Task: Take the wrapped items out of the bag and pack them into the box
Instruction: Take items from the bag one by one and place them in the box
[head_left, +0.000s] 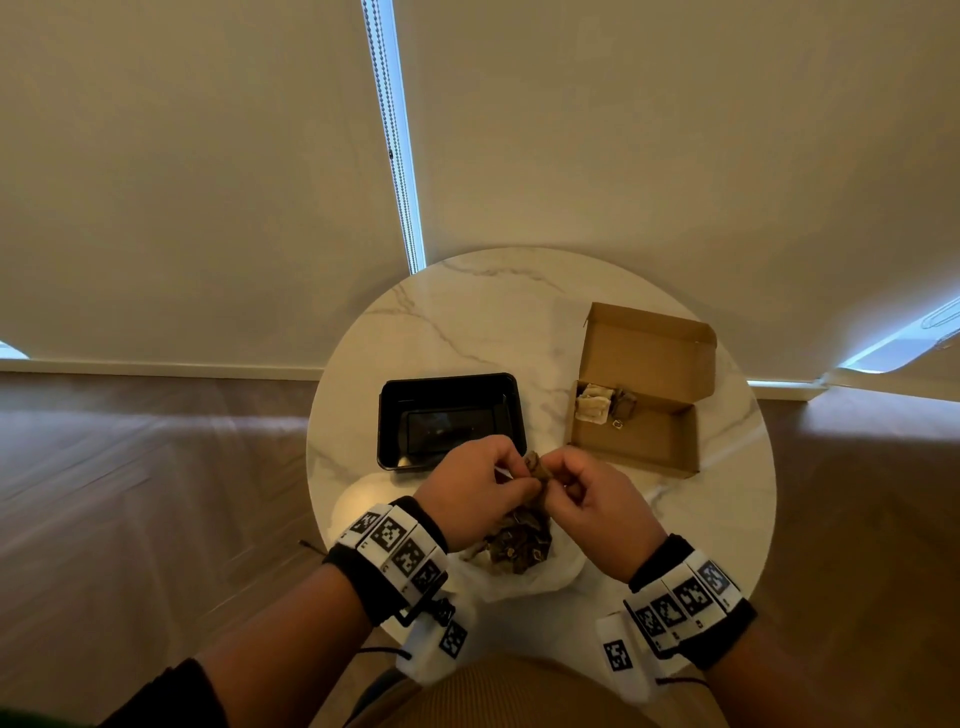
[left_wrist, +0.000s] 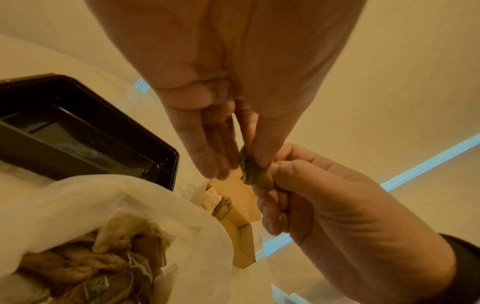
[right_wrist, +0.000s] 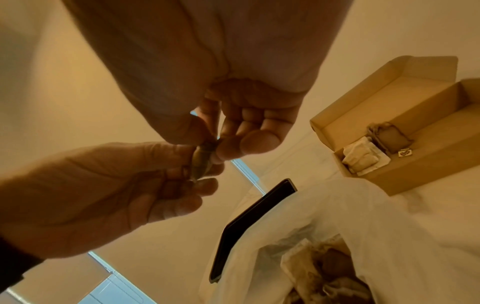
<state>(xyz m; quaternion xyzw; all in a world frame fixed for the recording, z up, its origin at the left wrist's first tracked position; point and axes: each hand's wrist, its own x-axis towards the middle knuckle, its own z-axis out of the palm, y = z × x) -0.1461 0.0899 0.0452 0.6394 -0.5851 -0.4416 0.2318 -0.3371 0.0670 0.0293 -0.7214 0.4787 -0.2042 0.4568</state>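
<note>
Wrist views show both hands pinching brown wrapped item (left_wrist: 255, 174).

Most of the small brown wrapped item (head_left: 539, 469) is covered by the fingertips of the left hand (head_left: 475, 488) and the right hand (head_left: 597, 501), so its shape cannot be made out. In the left wrist view, only a crumpled brown end (left_wrist: 253, 172) is shown between the fingers. The contents of the white bag (head_left: 550, 574) are partly screened by the left hand from the head view and are cut off by the lower edge in both wrist views. The print on the small tag (right_wrist: 405, 153) in the cardboard box (head_left: 644, 441) is too small to be read. The near edge of the bench (head_left: 727, 519) is hidden by the wrists and lap.
</note>
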